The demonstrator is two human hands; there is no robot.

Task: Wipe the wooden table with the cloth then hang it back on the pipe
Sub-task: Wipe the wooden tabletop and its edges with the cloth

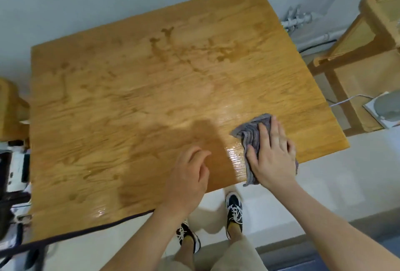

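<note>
The wooden table (129, 97) fills the middle of the view, its top streaked with damp marks and glossy near the front. A grey cloth (252, 134) lies bunched near the table's near right corner. My right hand (272, 156) presses flat on the cloth with straight fingers. My left hand (188, 177) hovers over the front edge with loosely curled fingers and holds nothing. Pipes (298, 21) run along the wall behind the table's far right corner.
A wooden chair (368, 39) stands to the right of the table. Another wooden piece (10, 106) sits at the left edge. A dark cable (86, 230) runs along the table's front edge. Clutter (15, 169) lies at the lower left. My feet (233, 212) stand below the front edge.
</note>
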